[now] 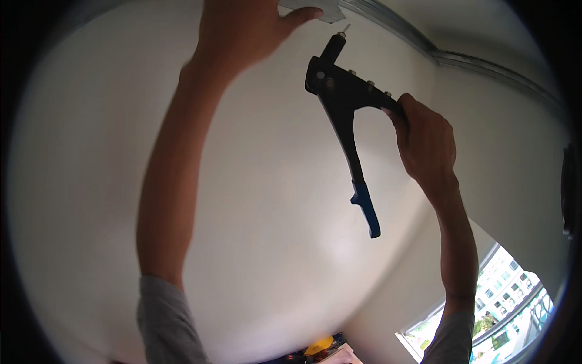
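My right hand point(427, 136) grips one handle of a black hand riveter point(339, 85), fingers wrapped round it. The riveter's other handle, with a blue grip point(367, 209), swings free and wide from the held one. A thin rivet pin point(346, 28) sticks up from the nose, just below the end of a grey metal profile point(332, 12) and apart from it. Up at the top edge is my left hand point(242, 24), its thumb stretched along the profile. The frame cuts off its other fingers, though the hand appears to hold the profile.
A metal track point(400, 30) runs along the top of the white wall point(273, 200) and round the corner. Low down lie a yellow item point(319, 346) and other things. A window point(506, 297) is at lower right, a dark object point(567, 191) at the right rim.
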Demonstrator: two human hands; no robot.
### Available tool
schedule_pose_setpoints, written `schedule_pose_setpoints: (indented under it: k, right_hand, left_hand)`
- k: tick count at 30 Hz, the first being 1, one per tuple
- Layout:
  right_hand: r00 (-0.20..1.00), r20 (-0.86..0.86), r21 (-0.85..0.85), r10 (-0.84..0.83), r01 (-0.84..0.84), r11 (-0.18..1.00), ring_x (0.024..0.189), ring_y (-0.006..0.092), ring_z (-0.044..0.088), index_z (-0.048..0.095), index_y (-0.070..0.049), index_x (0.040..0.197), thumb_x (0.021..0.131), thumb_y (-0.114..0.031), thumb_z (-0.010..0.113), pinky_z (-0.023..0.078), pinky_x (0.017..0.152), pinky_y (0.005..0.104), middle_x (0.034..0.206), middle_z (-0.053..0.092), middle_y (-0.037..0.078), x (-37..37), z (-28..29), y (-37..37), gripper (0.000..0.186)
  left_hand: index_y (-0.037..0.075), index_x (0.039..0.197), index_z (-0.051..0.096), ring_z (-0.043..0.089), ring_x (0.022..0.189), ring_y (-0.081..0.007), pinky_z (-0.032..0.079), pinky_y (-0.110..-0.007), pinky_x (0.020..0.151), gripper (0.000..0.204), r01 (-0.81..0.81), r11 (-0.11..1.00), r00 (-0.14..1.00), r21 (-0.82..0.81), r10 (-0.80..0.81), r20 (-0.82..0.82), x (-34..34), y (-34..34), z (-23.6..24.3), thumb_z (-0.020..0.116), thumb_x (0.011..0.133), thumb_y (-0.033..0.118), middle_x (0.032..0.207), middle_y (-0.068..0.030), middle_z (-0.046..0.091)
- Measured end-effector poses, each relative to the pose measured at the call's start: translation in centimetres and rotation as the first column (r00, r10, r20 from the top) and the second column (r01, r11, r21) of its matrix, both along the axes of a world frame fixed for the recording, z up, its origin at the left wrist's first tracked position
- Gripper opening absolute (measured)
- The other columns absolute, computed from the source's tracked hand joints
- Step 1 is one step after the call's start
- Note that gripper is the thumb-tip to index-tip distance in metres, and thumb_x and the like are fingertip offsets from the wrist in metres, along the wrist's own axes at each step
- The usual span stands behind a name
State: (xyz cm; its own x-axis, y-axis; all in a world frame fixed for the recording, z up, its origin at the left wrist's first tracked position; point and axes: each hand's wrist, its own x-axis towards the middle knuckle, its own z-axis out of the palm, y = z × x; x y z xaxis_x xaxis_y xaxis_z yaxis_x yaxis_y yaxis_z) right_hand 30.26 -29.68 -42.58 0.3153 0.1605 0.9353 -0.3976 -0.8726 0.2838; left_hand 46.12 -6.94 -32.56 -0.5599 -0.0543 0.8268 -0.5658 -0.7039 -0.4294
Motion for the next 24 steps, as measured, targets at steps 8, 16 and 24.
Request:
schedule_pose_setpoints:
  k: [8, 16, 24]
  right_hand:
    - [0.999, 0.034, 0.061, 0.024, -0.026, 0.998, 0.054, 0.0292, 0.060, 0.061, -0.007, 0.091, 0.104, -0.038, 0.059, 0.046, 0.053, 0.0422, 0.064, 0.060, 0.010, 1.7, 3.8, -2.6, 0.034]
    - [0.995, 0.096, -0.031, 0.009, -0.007, 0.999, 0.053, 0.0273, 0.059, 0.065, -0.009, 0.093, 0.105, -0.043, 0.055, 0.045, 0.053, 0.0429, 0.061, 0.058, 0.010, 2.2, 6.3, -2.7, 0.038]
    - [0.991, 0.130, -0.036, -0.044, 0.049, 0.998, 0.053, 0.0271, 0.056, 0.067, -0.009, 0.099, 0.107, -0.044, 0.051, 0.044, 0.054, 0.0420, 0.064, 0.059, 0.011, 2.0, 8.2, -3.9, 0.039]
  left_hand:
    - [0.008, 0.109, 0.077, 0.071, 0.099, -0.0284, 0.045, -0.045, 0.099, 0.030, -0.222, 0.970, 0.971, 0.095, 0.228, -0.065, -1.2, -2.8, 6.2, 0.077, 0.088, 0.030, 0.099, -0.0086, 0.077]
    - [0.010, 0.110, 0.076, 0.072, 0.100, -0.0307, 0.055, -0.045, 0.089, 0.035, -0.272, 0.952, 0.958, 0.138, 0.282, -0.055, -3.4, -2.7, 7.0, 0.083, 0.081, 0.029, 0.104, -0.0108, 0.076]
    - [0.009, 0.112, 0.075, 0.072, 0.100, -0.0319, 0.056, -0.044, 0.089, 0.039, -0.285, 0.940, 0.955, 0.187, 0.295, -0.028, -4.5, -2.5, 7.0, 0.083, 0.082, 0.032, 0.108, -0.0114, 0.076]
